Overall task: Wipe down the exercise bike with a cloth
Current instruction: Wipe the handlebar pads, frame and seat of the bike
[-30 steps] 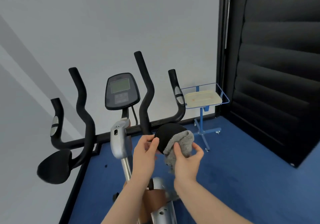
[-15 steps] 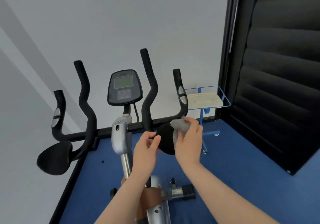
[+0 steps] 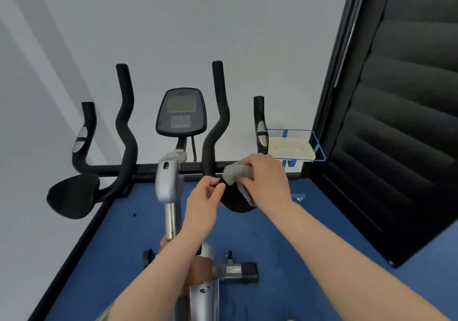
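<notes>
The exercise bike stands in front of me, with black handlebars, a grey console and a silver post. Its right black elbow pad is between my hands. My right hand grips a grey cloth and holds it against the pad's top edge. My left hand pinches the pad's left rim. The left elbow pad sits apart at the far left.
A blue wire stand holding a cream tray is behind the right handlebar, against the white wall. A black louvred shutter fills the right side. The floor is blue. The bike's front foot lies below my arms.
My right hand has carried the cloth from the pad's lower right face up to its top edge. My left hand has stayed on the pad's rim. The view has shifted slightly downward.
</notes>
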Tool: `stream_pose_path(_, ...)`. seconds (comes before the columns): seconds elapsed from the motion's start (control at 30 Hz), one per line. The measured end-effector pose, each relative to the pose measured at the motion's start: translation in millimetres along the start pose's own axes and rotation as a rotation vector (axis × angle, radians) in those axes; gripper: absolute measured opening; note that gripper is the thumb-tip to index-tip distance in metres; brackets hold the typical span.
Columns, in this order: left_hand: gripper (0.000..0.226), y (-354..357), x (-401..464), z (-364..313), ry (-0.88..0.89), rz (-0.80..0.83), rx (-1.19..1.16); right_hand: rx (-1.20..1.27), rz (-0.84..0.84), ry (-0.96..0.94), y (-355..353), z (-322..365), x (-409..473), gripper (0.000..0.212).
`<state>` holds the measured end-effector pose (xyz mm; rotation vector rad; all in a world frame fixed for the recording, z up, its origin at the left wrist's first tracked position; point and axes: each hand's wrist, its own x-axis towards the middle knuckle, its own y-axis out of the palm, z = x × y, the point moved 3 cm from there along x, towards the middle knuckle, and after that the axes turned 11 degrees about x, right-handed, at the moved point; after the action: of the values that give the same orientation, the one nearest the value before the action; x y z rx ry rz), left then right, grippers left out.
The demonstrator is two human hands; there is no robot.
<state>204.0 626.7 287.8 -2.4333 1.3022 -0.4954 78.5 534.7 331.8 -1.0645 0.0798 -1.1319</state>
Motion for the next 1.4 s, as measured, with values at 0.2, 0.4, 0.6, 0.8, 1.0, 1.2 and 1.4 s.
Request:
stream_pose_path(0.2, 0.009, 0.8, 0.1, 3.9, -0.020, 0.015, -0.029, -0.106, 0.036, -0.214, 11.9, 6.5, -37.6, 0.037)
stream_pose_path(0.4, 0.009, 5.3, 0.9, 8.2, -0.013, -0.015, -0.028, -0.046, 0.079, -0.134, 12.1, 8.3, -16.3, 0.025)
stream_pose_path(0.6, 0.009, 4.6, 1.7, 9.5, -0.011, -0.015, -0.031, -0.094, 0.218, -0.217, 5.6, 5.1, -0.5, 0.016)
stream_pose_path(0.8, 0.009, 5.6, 1.1, 11.5, -0.002, -0.012, -0.065, 0.011, 0.137, -0.112, 20.0, 10.6, -33.5, 0.016)
stream_pose_path(1.0, 0.012, 4.7, -2.4, 7.8, -0.051, -0.031, -0.164, 0.112, 0.138, -0.004, 14.7, 15.8, -5.0, 0.013)
stream_pose_path(1.2, 0.015, 2.7, -1.2, 7.7, -0.047, -0.064, -0.133, 0.149, 0.283, -0.071, 4.3, 9.7, -20.3, 0.012)
stream_pose_path(1.4, 0.024, 15.4, 15.5, -8.9, 0.088, -0.137, 0.104, 0.084, 0.131, -0.010, -7.0, -12.5, 5.0, 0.024)
